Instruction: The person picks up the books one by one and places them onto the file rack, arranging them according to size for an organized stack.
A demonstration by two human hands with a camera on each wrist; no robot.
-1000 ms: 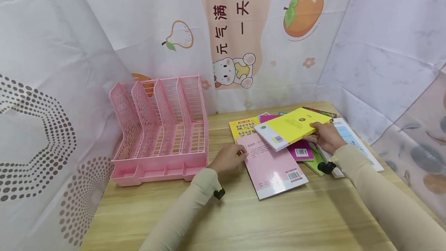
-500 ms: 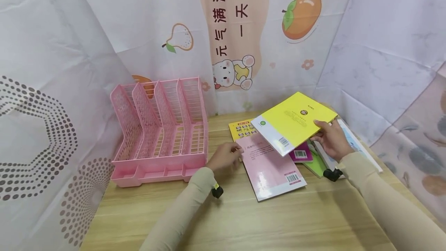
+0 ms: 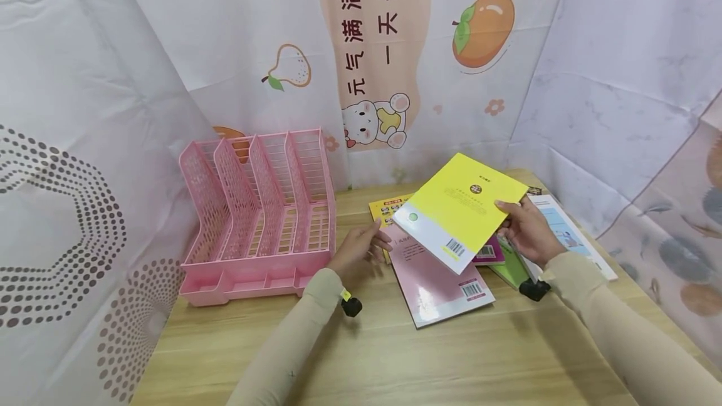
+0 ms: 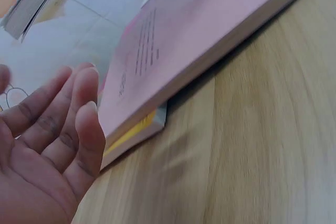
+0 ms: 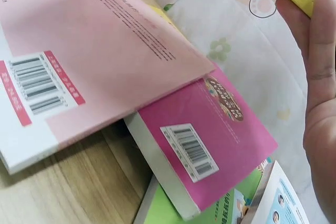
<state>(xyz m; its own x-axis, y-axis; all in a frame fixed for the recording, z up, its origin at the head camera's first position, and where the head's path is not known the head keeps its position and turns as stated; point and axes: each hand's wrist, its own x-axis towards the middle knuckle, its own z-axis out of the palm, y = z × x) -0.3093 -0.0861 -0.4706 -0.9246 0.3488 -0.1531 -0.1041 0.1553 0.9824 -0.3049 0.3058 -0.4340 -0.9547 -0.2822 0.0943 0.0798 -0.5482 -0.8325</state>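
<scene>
My right hand [image 3: 529,230] grips a yellow book [image 3: 459,196] with a white lower band by its right edge, thumb on top. The book is tilted and held above the pile; its edge shows at the top of the right wrist view. Beneath it a pink book [image 3: 437,281] lies on the table, overlapping a magenta book [image 5: 210,140]. My left hand [image 3: 361,252] holds nothing. Its fingers are loosely bent beside the pink book's left edge, apart from it in the left wrist view. A yellow book with small pictures [image 3: 390,208] lies partly under the pink one.
A pink desktop file rack [image 3: 256,274] with several upright dividers and small front trays stands at the left. A green book [image 3: 510,268] and a white-and-blue book [image 3: 570,230] lie at the right of the pile. Patterned cloth [image 3: 237,30] hangs behind the wooden table [image 3: 395,362].
The yellow book has been lifted off the pile, tilted up, then moved left and slightly down with my right hand. The fingers of my left hand have straightened somewhat.
</scene>
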